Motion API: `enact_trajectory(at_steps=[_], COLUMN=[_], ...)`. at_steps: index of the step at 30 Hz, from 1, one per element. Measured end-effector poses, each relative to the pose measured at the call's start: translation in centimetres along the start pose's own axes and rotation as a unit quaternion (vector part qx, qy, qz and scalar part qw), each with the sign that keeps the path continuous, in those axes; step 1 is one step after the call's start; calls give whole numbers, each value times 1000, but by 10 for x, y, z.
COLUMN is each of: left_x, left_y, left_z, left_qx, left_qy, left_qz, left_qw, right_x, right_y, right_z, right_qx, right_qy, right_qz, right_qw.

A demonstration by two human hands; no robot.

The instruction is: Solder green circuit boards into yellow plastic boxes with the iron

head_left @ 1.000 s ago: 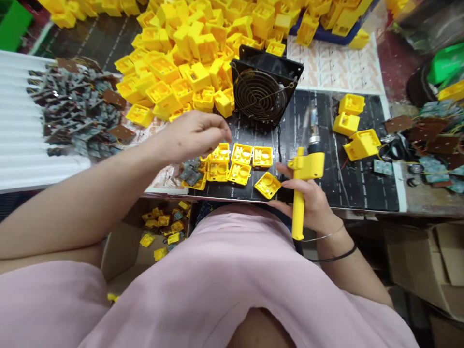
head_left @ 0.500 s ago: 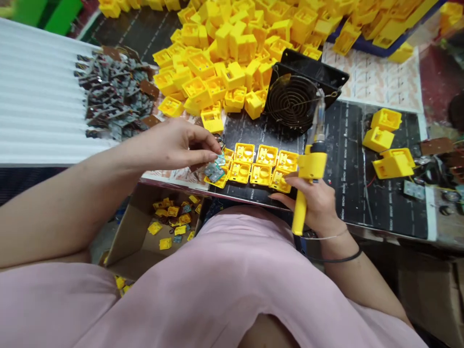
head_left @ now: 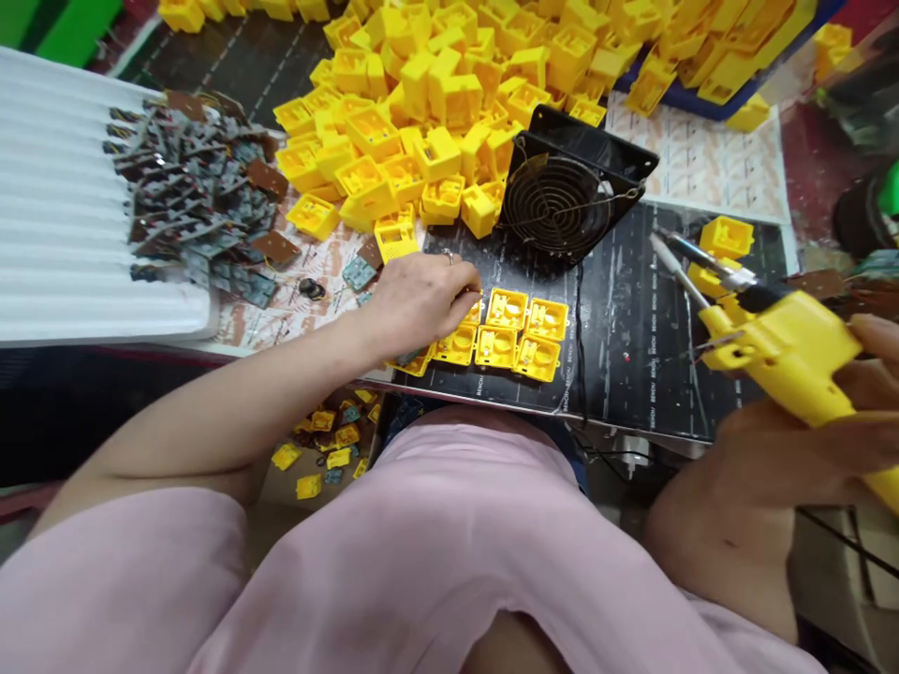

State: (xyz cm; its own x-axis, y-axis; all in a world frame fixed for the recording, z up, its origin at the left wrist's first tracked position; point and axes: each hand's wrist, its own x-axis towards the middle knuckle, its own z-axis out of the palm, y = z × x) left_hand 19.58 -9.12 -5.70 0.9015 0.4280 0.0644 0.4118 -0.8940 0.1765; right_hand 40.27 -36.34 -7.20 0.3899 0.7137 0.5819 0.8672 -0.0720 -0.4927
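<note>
My left hand (head_left: 428, 295) is closed, its thumb and fingers curled together over a yellow plastic casing (head_left: 456, 346) in the near row. Whatever those fingers pinch is hidden beneath them. Several open casings lie in two rows, with small metal parts inside. At the row's left end, a grey-green piece shows in a casing (head_left: 411, 363) partly covered by my wrist. On the far right my right hand (head_left: 793, 449) grips a yellow soldering gun (head_left: 793, 346), raised above the mat with its metal tip pointing left. Behind my left hand lies a small circuit board (head_left: 360, 271).
A black fan (head_left: 562, 187) stands behind the rows, before a big heap of yellow casings (head_left: 435, 103). Wired circuit boards (head_left: 197, 178) are piled on a white ribbed tray (head_left: 56, 206) at left. Below the table edge sits a carton (head_left: 281, 520) with casings in it.
My left hand has moved right, from the row's left end onto the casings; the board it held no longer shows in its fingers. My right hand has swung the soldering gun away to the right.
</note>
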Motion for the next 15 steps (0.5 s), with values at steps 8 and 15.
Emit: enact_trajectory(at_steps=[8,15], left_x=[14,23], left_y=[3,8], left_z=[14,14], left_qx=[55,44], left_qy=[3,-38], left_qz=[39,17], left_qw=[998,998], right_x=[16,13], right_y=[-6,-1], right_z=[30,43], right_qx=[63,139], right_qy=[68,39], right_qz=[21,-70], right_qw=[995,987])
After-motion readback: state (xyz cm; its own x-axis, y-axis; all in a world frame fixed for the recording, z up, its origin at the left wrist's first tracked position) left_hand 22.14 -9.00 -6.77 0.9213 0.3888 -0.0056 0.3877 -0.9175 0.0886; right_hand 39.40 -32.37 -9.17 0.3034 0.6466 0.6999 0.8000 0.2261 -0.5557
